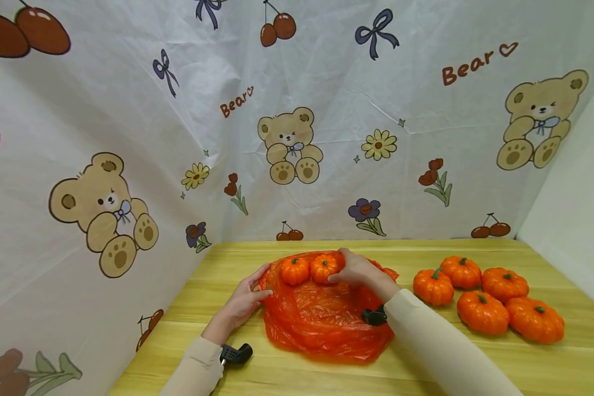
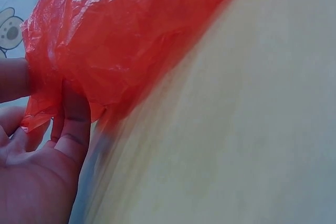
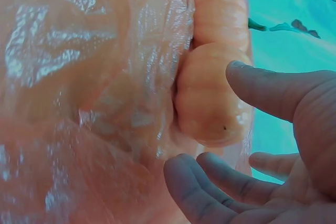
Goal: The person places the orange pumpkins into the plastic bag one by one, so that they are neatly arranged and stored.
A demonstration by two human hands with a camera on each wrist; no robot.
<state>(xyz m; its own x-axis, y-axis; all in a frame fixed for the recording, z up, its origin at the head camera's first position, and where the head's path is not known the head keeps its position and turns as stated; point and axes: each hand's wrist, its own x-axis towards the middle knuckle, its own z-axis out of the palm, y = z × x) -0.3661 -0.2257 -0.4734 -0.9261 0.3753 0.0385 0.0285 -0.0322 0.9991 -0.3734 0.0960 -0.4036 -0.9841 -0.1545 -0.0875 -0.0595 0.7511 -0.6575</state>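
Decorative orange pumpkin [image 1: 323,269] with a green stem sits inside an opened red plastic bag [image 1: 322,344], near its far rim, side by side with a second pumpkin [image 1: 295,271] on its left, as a person's two bare hands work on a wood-grain desk [image 1: 257,379]. The left hand [image 1: 245,301] grips the bag's left edge, the thin, wrinkled plastic caught between thumb and fingers in the left wrist view. The right hand [image 1: 358,270] reaches over the bag's right side to the nearer pumpkin, its fingers spread and loose rather than wrapped around it; the thumb overlaps the pumpkin in the right wrist view, though whether it touches cannot be told. To the right of the bag, five more pumpkins [image 1: 483,313] lie clustered on the bare wood, all with green stems. Cream sleeves [image 1: 438,344] cover the person's forearms, and a black device [image 1: 236,354] shows at the left wrist. Behind the desk hangs a pale backdrop [image 1: 326,82] printed with teddy bears, cherries, bows and flowers, with the word "Bear" lettered in red beside small hearts.
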